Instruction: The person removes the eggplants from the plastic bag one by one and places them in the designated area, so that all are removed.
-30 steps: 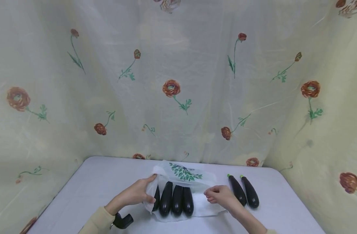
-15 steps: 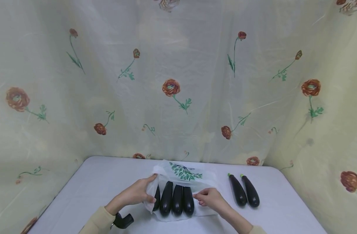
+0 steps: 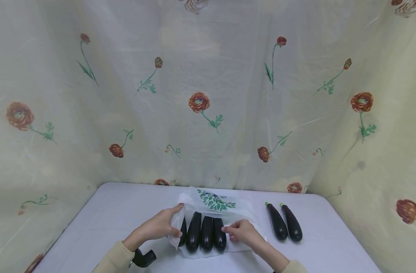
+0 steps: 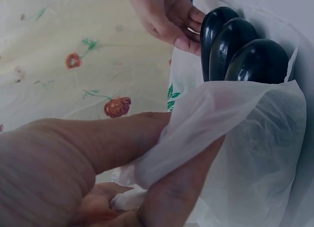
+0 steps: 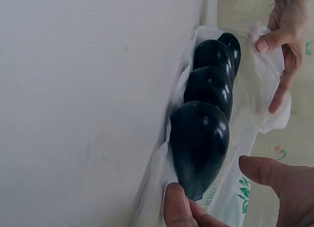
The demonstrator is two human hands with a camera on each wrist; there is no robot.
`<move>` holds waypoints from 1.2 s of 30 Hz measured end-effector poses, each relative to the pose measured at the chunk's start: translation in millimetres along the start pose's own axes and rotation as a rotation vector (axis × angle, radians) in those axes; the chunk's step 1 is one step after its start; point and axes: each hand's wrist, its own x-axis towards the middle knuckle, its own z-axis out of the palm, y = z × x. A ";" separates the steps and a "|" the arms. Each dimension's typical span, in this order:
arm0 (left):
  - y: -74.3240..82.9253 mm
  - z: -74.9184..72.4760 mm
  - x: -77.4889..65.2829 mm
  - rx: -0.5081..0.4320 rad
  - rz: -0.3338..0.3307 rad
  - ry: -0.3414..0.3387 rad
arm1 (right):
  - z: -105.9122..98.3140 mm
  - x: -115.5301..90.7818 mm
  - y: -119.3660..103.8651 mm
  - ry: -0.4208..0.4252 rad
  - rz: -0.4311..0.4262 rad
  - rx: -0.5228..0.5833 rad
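Observation:
Several dark eggplants (image 3: 206,234) lie side by side in the mouth of a translucent white plastic bag (image 3: 216,203) printed with green leaves. My left hand (image 3: 161,224) holds the bag's left edge; in the left wrist view the thin plastic (image 4: 196,124) lies between its thumb and fingers. At the right end of the row, my right hand (image 3: 244,232) has its fingertips against or very near the outermost eggplant (image 5: 200,138). In the right wrist view its thumb (image 5: 262,170) stands apart from the fingers. The eggplants' upper ends are hidden under the bag.
Two more eggplants (image 3: 277,222) with green stem ends lie at the right on the white tabletop (image 3: 132,199). A black curved object (image 3: 143,258) is beside the left wrist. A flower-patterned curtain (image 3: 228,113) hangs behind the table.
My right hand has moved left, from the bag's right side to the outermost eggplant. My left hand and the bag have stayed in place.

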 end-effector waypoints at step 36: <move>-1.6 1.9 3.2 0.016 -0.019 -0.008 | 12.1 3.0 -1.4 -0.045 0.049 -0.032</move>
